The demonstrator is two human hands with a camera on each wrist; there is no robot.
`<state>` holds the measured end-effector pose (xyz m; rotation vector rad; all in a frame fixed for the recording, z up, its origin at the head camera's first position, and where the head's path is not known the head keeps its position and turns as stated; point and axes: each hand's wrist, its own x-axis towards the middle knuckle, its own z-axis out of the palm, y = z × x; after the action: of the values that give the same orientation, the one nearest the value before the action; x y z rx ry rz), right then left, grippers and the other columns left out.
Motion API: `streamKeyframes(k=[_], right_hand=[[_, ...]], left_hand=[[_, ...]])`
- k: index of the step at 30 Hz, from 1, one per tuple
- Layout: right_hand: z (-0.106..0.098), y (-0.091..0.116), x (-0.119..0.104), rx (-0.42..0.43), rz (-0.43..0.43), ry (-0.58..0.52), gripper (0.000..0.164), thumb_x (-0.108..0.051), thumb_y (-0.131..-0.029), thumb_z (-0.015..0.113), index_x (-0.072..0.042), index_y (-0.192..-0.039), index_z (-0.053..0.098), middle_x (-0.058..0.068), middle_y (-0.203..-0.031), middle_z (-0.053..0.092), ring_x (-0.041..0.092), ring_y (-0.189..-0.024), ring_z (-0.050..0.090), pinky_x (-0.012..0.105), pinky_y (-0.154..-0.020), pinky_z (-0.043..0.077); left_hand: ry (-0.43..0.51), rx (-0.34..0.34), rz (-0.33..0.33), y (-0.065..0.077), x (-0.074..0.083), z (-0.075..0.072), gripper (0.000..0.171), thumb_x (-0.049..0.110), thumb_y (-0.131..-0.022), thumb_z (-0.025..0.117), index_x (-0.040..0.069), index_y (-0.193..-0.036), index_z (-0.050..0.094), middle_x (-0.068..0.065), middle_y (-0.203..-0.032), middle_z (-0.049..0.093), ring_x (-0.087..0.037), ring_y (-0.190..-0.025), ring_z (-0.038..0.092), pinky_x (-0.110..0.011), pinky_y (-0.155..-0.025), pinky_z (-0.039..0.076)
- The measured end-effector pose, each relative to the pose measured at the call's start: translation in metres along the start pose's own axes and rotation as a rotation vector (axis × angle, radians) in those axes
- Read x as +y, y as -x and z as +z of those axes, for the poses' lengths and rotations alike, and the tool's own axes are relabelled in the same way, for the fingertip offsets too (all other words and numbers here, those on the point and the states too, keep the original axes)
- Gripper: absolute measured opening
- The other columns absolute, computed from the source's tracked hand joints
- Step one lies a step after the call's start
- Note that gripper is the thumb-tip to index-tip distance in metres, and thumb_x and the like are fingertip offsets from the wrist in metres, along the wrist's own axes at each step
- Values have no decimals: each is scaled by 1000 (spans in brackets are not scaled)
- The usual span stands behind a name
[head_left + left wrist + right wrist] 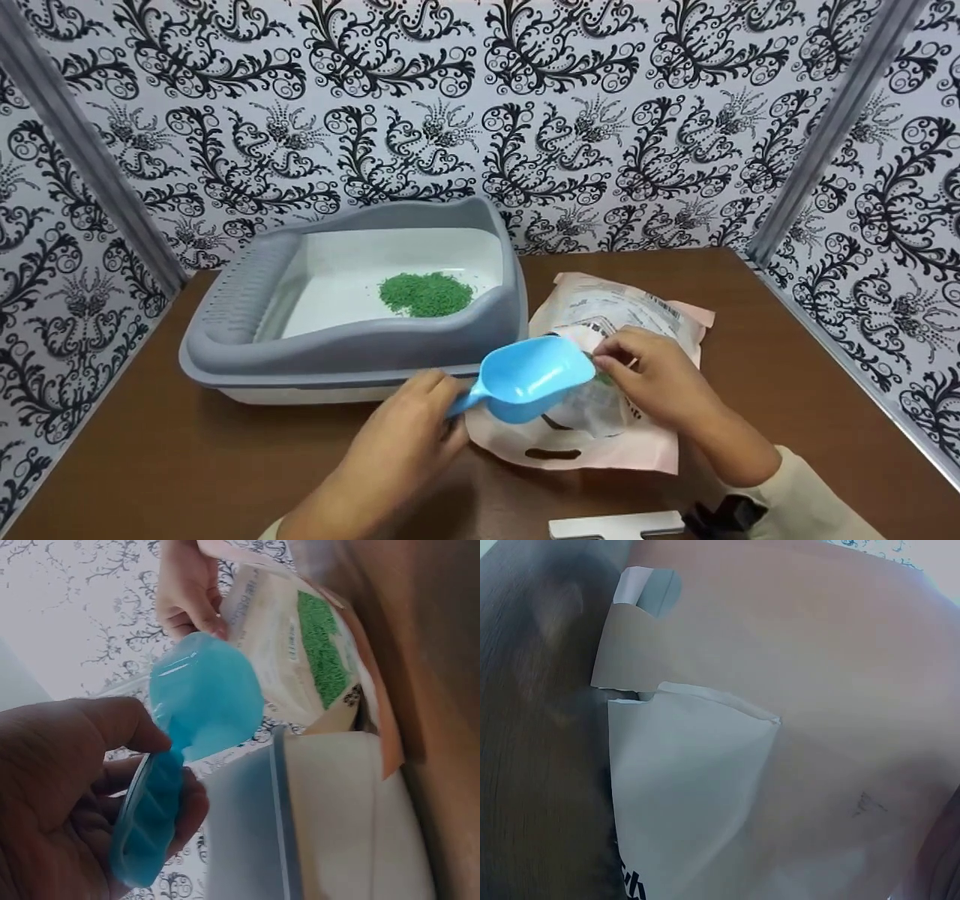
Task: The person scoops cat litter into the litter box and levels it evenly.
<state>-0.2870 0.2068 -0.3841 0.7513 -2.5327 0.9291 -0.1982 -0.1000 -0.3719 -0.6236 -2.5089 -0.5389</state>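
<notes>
My left hand (409,427) grips the ridged handle of a light blue scoop (536,375), its bowl tipped upward and showing only blue inside. In the left wrist view the handle (150,821) lies between thumb and curled fingers. Just beyond the scoop's lip, my right hand (660,371) pinches the edge of a pale pink bag (570,454). The bag lies on the table with its cut-out handle toward me, and green pellets (326,649) show through its window. The right wrist view holds mostly the bag's surface (840,652); the right fingers are hidden there.
A grey and white litter box (352,349) stands at left, with a heap of green pellets (427,294) on its floor. At the front edge lies a white T-shaped object (615,525). Patterned walls (480,112) enclose the brown table (787,360).
</notes>
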Motion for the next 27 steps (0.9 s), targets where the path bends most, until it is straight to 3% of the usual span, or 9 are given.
streamKeyframes(k=[6,11,16,27], right_hand=[[-1,0,0,21,-21,3,9,-9,-83,73,-17,-84,69,-13,-79,59,4,-69,56,22,-62,50],[-1,0,1,27,-34,8,8,-9,-83,72,-16,-86,70,-14,-79,59,3,-69,55,21,-62,50],[-2,0,2,32,-39,7,10,-5,-83,72,-14,-87,71,-13,-80,60,3,-70,55,21,-63,49],[-8,-2,-2,16,-8,57,12,-5,-83,71,-16,-88,70,-10,-83,64,4,-74,57,23,-65,51]], left_hand=[[-16,-50,6,1,1,3,12,9,-75,67,12,-86,63,5,-79,51,-12,-75,50,-29,-66,48],[-9,-65,22,1,-2,20,15,9,-76,68,9,-91,66,2,-82,57,-15,-79,55,-29,-70,51],[-25,-130,15,0,-2,38,16,14,-80,72,8,-94,69,1,-81,57,-16,-78,55,-29,-69,51],[-134,-165,39,-9,15,50,18,13,-77,71,7,-94,70,-2,-82,59,-17,-78,57,-30,-63,53]])
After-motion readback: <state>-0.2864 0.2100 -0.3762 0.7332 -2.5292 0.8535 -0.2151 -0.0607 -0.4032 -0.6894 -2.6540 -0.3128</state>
